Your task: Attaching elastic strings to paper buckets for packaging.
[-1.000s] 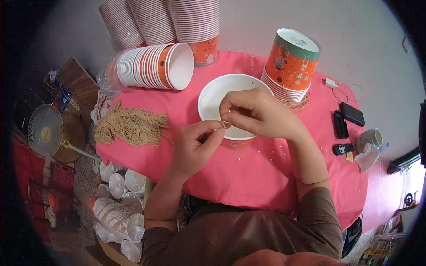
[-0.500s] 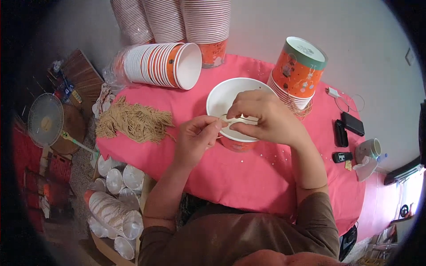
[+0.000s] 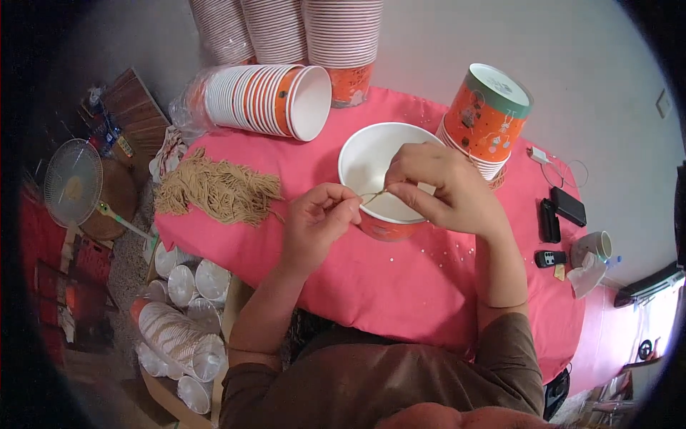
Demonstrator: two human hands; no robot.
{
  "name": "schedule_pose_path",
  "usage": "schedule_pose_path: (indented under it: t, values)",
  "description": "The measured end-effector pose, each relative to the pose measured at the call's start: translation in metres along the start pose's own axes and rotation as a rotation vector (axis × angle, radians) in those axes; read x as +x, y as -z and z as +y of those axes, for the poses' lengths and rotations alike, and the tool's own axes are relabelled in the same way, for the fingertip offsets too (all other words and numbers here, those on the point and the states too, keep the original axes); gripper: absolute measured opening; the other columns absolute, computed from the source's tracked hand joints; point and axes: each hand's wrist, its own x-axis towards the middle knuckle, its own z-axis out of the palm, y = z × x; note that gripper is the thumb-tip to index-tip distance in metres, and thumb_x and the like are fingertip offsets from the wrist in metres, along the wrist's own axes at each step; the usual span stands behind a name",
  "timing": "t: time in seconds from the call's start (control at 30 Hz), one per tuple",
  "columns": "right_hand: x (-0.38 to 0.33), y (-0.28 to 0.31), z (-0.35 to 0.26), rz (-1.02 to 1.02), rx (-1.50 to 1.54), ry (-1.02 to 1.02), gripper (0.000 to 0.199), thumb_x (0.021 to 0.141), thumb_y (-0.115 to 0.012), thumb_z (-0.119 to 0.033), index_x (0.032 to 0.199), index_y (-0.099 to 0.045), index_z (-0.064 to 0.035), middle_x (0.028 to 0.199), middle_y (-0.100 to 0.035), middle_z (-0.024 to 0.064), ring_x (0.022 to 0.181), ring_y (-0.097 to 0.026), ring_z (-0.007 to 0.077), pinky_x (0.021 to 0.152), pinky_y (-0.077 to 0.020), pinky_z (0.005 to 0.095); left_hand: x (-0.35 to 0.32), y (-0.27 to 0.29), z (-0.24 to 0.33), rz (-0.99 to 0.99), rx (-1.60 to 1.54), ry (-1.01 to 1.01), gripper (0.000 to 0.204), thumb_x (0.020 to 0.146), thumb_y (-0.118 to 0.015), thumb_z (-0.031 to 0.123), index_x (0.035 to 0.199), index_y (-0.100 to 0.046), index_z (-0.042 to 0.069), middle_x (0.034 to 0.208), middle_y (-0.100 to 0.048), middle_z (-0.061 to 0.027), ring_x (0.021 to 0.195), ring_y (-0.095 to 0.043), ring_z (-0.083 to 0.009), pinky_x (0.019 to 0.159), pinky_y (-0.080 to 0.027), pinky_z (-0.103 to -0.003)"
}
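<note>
My left hand pinches one end of a thin tan cord between thumb and forefinger. The other part of it is closed in the fingertips of my right hand. A small loop of this cord shows between the two hands, above the near rim of a white-lined paper bucket with an orange outside. The right hand hides part of the bucket's opening. To the left lies a heap of tan cords on the pink tablecloth.
An upside-down stack of orange buckets stands right of the open one. A bagged stack lies on its side at the far left, before tall stacks. A power bank, a remote and a roll sit at the right.
My right hand has drawn a little to the right and its fingertips have closed on the cord. The cord's loop between the hands is smaller.
</note>
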Motion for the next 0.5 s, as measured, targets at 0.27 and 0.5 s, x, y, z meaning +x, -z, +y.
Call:
schedule_pose_path:
  t: [0.27,0.5]
  values:
    - [0.004,-0.017,-0.003,0.05,-0.169,0.082,0.01,0.076,-0.069,-0.01,0.083,-0.064,-0.0057,0.081,-0.061,0.0063,0.075,-0.059,0.0262,0.071,-0.0438,0.037,0.002,-0.008,-0.003,0.016,-0.003,-0.07,0.008,0.094,-0.055,0.004,0.097,-0.062,0.0,0.082,-0.063,-0.0015,0.077,-0.059,-0.007,0.071,-0.048,-0.022]
    - [0.005,-0.021,-0.004,0.03,-0.169,0.067,0.009,0.076,-0.069,-0.011,0.083,-0.065,-0.006,0.079,-0.06,0.0065,0.075,-0.058,0.0263,0.071,-0.0444,0.0372,-0.001,-0.017,-0.001,0.047,-0.024,-0.066,0.005,0.092,-0.059,0.001,0.097,-0.061,0.0,0.083,-0.062,0.0006,0.077,-0.057,-0.0047,0.069,-0.047,-0.019]
